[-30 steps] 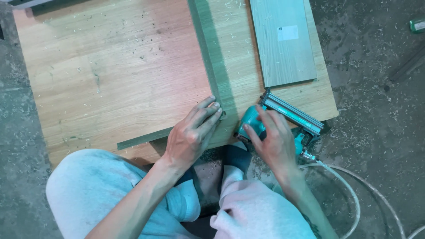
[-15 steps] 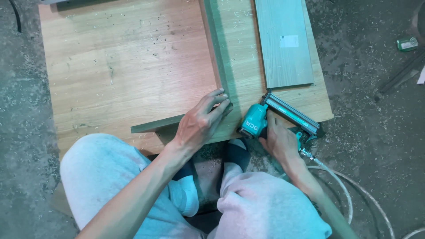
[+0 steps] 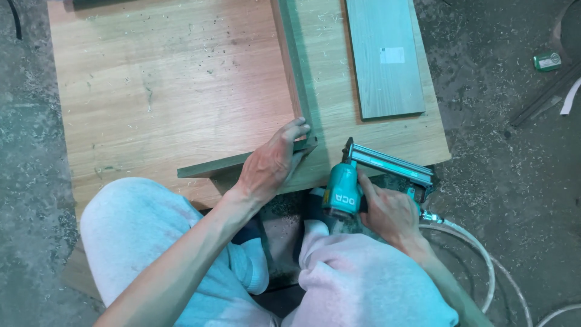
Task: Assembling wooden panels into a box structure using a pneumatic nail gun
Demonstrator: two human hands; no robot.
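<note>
pressing the corner where two thin grey-green edging strips [image 3: 245, 162] meet on a pale wooden board [image 3: 169, 91], the left hand [image 3: 269, 163] lies flat, fingers together; the right hand [image 3: 387, 209], clamped around a teal pneumatic nail gun [image 3: 363, 181], waits just right, nose toward the joint.

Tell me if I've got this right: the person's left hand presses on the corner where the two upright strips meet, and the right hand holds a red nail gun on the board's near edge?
Not quite. In the head view the nail gun in the right hand is teal green, not red. The rest holds: the left hand presses on the corner of the upright strips, and the gun sits at the near edge of the board.
</note>
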